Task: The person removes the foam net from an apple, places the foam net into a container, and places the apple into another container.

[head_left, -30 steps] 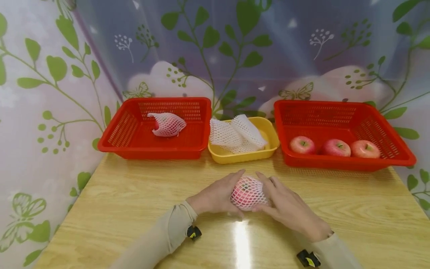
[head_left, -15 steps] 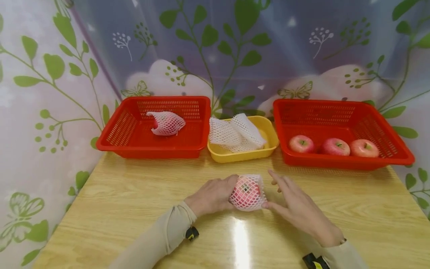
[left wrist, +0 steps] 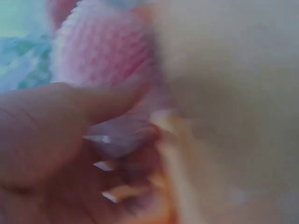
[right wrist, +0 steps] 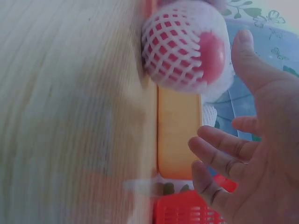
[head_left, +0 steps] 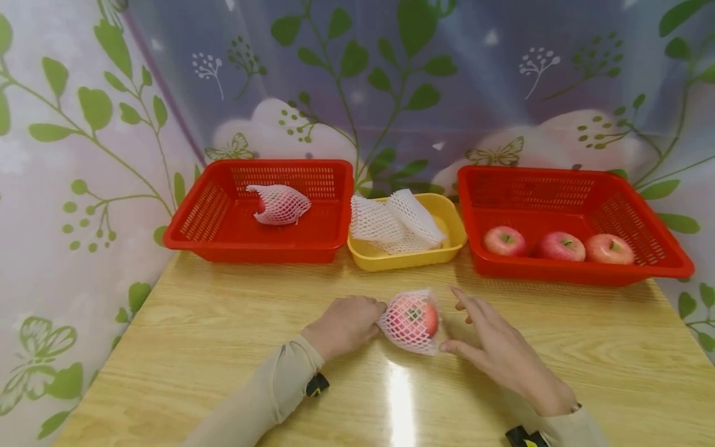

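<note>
An apple point(head_left: 431, 318) in a white foam net point(head_left: 403, 329) is at the table's middle, part of its red skin bare on the right side. My left hand point(head_left: 345, 324) pinches the gathered left end of the net. In the blurred left wrist view, the thumb point(left wrist: 112, 100) lies against the net's tail below the apple. My right hand point(head_left: 497, 344) is just right of the apple, apart from it, its fingers spread and holding nothing. The right wrist view shows the net's open mouth facing the right palm point(right wrist: 275, 163).
Behind the hands stand a red basket point(head_left: 268, 254) with one netted apple point(head_left: 282, 205), a yellow tray point(head_left: 408, 259) with white foam nets point(head_left: 385, 223), and another red basket point(head_left: 558, 273) with three bare apples point(head_left: 561, 247). A patterned curtain point(head_left: 357, 87) hangs behind them.
The left hand has gone from cupping the apple to pinching the net's left end. The right hand has come off the apple and moved right. More red skin shows at the net's right side.
</note>
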`<action>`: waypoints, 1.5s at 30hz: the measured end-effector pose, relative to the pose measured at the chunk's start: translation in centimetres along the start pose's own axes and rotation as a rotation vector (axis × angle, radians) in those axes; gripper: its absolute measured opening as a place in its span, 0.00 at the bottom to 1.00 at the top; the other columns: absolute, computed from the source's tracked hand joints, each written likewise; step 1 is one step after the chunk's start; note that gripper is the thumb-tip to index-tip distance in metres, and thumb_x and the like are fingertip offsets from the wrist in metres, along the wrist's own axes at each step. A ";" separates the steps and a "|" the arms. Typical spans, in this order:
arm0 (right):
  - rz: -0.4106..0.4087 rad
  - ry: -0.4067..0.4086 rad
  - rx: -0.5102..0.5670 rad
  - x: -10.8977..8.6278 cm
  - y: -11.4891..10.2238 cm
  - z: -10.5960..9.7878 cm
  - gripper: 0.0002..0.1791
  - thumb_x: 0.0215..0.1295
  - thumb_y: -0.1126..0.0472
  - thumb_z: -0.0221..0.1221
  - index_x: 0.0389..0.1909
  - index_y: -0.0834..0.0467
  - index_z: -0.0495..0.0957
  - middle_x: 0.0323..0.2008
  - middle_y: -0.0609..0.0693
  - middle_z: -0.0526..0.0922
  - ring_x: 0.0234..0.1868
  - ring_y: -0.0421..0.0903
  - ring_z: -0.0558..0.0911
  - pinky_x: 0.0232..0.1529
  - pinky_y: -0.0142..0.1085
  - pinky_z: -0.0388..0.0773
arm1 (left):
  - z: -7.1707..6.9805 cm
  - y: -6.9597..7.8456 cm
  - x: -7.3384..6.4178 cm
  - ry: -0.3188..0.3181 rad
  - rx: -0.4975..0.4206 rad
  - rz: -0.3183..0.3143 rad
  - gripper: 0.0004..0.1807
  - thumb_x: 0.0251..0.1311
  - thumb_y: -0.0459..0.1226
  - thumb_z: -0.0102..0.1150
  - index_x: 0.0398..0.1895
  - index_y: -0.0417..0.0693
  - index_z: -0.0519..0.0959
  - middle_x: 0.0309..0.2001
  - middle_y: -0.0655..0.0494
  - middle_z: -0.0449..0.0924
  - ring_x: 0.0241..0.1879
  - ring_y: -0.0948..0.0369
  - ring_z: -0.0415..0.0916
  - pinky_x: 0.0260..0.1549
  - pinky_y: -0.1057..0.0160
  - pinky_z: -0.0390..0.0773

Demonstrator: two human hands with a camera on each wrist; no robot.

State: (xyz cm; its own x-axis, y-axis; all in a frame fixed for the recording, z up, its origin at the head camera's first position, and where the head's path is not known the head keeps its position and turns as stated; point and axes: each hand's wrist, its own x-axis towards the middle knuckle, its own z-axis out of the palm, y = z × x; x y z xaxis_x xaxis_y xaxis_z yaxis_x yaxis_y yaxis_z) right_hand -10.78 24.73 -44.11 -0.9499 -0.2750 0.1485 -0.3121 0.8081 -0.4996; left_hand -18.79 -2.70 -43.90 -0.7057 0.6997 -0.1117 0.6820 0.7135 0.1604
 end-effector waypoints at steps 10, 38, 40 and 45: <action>0.000 0.053 -0.021 -0.4 0.7 -0.3 0.49 0.64 0.41 0.66 0.80 0.50 0.52 0.58 0.53 0.76 0.52 0.51 0.78 0.44 0.50 0.80 | 0.9 1.2 1.6 0.053 -0.319 0.033 0.78 0.34 0.63 0.80 0.82 0.47 0.40 0.77 0.45 0.58 0.73 0.48 0.62 0.71 0.46 0.65; 0.030 0.018 -0.013 -1.4 1.1 -0.2 0.49 0.65 0.45 0.66 0.81 0.49 0.51 0.58 0.53 0.76 0.52 0.50 0.77 0.45 0.48 0.79 | -0.8 3.6 0.9 -0.005 0.105 -0.075 0.03 0.60 0.38 0.66 0.31 0.50 0.82 0.25 0.59 0.77 0.25 0.62 0.71 0.24 0.64 0.75; 0.040 0.017 -0.016 -1.5 1.2 -0.3 0.49 0.65 0.45 0.66 0.81 0.49 0.51 0.58 0.53 0.76 0.52 0.50 0.77 0.45 0.49 0.79 | -1.4 3.7 0.7 -0.061 0.142 -0.118 0.22 0.59 0.50 0.69 0.51 0.47 0.82 0.40 0.55 0.83 0.38 0.58 0.78 0.37 0.59 0.81; 0.052 0.029 -0.014 -1.9 1.6 -0.5 0.49 0.65 0.45 0.66 0.80 0.51 0.52 0.58 0.54 0.76 0.53 0.52 0.77 0.46 0.52 0.79 | -2.4 3.7 0.5 -0.101 -0.026 -0.106 0.74 0.36 0.67 0.75 0.83 0.50 0.43 0.78 0.46 0.55 0.74 0.46 0.58 0.71 0.43 0.63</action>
State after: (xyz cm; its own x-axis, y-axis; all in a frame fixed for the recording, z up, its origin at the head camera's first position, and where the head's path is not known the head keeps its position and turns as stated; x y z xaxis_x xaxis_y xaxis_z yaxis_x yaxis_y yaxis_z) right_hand -9.47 26.83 -44.72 -0.9649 -0.2176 0.1470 -0.2622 0.8284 -0.4949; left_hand -17.07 0.17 -40.99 -0.7498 0.6213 -0.2276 0.5982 0.7835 0.1679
